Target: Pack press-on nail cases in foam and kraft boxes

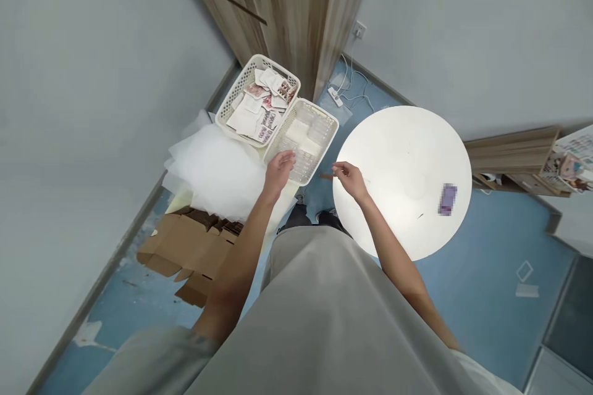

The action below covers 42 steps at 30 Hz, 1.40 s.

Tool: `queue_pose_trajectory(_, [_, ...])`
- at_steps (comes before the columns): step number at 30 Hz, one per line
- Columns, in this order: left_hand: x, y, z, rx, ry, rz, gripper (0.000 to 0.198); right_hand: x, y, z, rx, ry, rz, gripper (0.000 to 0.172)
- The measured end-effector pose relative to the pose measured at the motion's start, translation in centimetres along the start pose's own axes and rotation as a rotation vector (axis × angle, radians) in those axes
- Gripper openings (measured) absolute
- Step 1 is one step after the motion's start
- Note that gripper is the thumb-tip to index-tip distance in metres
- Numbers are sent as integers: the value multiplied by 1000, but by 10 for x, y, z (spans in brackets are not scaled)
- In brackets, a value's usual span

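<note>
My left hand [280, 174] hovers over the near left rim of a cream plastic basket [332, 143], its fingers loosely bent and nothing visible in them. Clear plastic cases [319, 126] lie in that basket, along with something pale. Over the left edge of a round white table [403, 136] is my right hand [351, 179]. Its fingers are half curled, with a small gap at the thumb, and I see nothing held there. A short brown strip [326, 176], perhaps a table leg, shows just left of its fingertips.
A second basket [227, 112] holds printed packets [250, 112]. White foam sheets [217, 166] and flattened cardboard boxes [185, 247] lie on the left. A purple blurred item [447, 199] rests on the table. A power strip [335, 97] with cables lies by the wooden cabinet [287, 12].
</note>
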<state>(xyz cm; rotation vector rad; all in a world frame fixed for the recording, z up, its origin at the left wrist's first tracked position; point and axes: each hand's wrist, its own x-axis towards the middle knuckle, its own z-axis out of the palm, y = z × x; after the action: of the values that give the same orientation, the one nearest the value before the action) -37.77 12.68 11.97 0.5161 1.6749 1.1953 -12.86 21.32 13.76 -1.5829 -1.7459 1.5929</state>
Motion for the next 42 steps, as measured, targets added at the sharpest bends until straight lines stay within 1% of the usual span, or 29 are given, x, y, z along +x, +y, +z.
queue_pose_trajectory(3, [23, 6, -19, 62, 61, 59, 37, 28, -29, 23, -58, -41, -47, 35])
queue_pose_trajectory(8, [68, 19, -50, 264, 159, 166, 37, 69, -67, 59, -131, -95, -100, 31])
queue_pose_trajectory(13, [113, 24, -68, 406, 243, 187, 37, 91, -90, 83, -189, -116, -92, 28])
queue_pose_trajectory(16, [124, 22, -74, 456, 247, 177, 38, 104, -100, 90, -218, -127, -92, 28])
queue_pose_trajectory(18, [123, 19, -77, 499, 242, 181, 39, 118, -106, 92, -246, -130, -104, 26])
queue_pose_trajectory(20, [115, 14, -80, 539, 241, 196, 39, 137, -113, 96, -281, -123, -127, 24])
queue_pose_trajectory(24, [94, 3, -81, 552, 230, 211, 37, 183, -125, 106, -351, -94, -176, 22])
queue_pose_trajectory(27, [83, -5, -78, 543, 214, 205, 37, 222, -130, 112, -403, -59, -205, 25])
queue_pose_trajectory(31, [76, -12, -73, 544, 223, 200, 37, 278, -129, 114, -589, 53, -242, 33])
queue_pose_trajectory(33, [73, -15, -70, 535, 234, 206, 38, 304, -125, 115, -675, 39, -213, 39])
queue_pose_trajectory(35, [70, -16, -68, 512, 247, 211, 38, 323, -119, 116, -715, 15, -174, 43])
queue_pose_trajectory(37, [68, -18, -65, 471, 274, 204, 38, 334, -115, 115, -721, 9, -181, 47])
queue_pose_trajectory(39, [67, -20, -65, 422, 305, 182, 37, 332, -118, 113, -692, 15, -236, 46])
queue_pose_trajectory(40, [67, -21, -66, 401, 319, 167, 37, 326, -122, 111, -668, 19, -274, 43])
queue_pose_trajectory(42, [66, -25, -70, 377, 345, 138, 36, 303, -135, 109, -641, 51, -342, 37])
